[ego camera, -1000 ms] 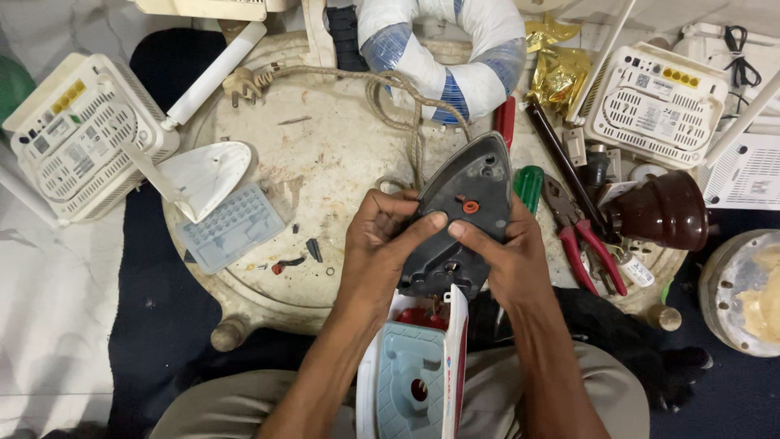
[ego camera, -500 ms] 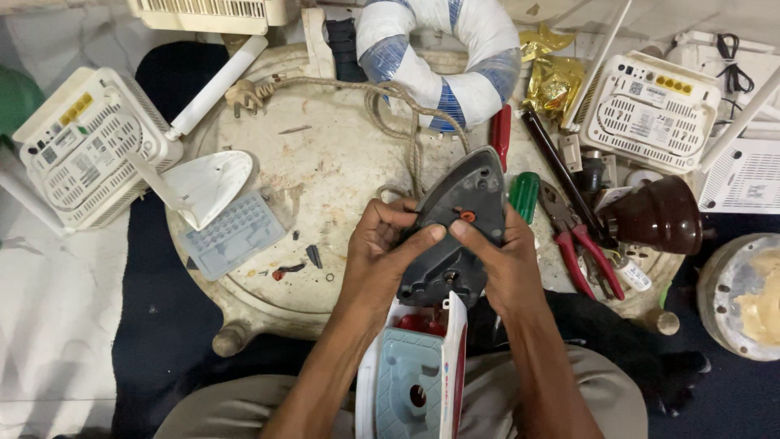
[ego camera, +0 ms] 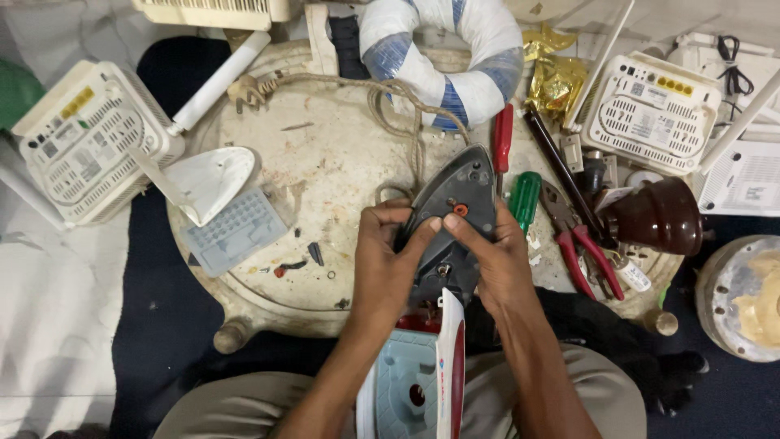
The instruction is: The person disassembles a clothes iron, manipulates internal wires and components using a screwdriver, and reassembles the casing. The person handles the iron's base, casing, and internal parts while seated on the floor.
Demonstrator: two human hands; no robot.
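Seen from above: both hands gripping a dark grey iron soleplate assembly (ego camera: 451, 219), tilted up at the near edge of a stained round worktop (ego camera: 325, 171). Left hand (ego camera: 386, 264) clasping the left flank, thumb pressing beside an orange disc (ego camera: 461, 209) on the plate. Right hand (ego camera: 496, 260) clenched round the right flank, forefinger meeting that thumb. Best handled by keeping the plate braced against the worktop edge and pressing evenly from both sides, fingers away from the braided cord (ego camera: 382, 102). Resting on the lap below, the iron's pale blue and red housing (ego camera: 418, 382).

At the far right edge, crumpled gold foil wrapping (ego camera: 561, 77). Past the left edge, a white router (ego camera: 77, 138) with a row of small yellow sockets. Past the far right corner, another white router (ego camera: 650, 110), its label too small to make out. Red-handled pliers (ego camera: 581, 244) and a green screwdriver (ego camera: 524, 199) just right of the hands.
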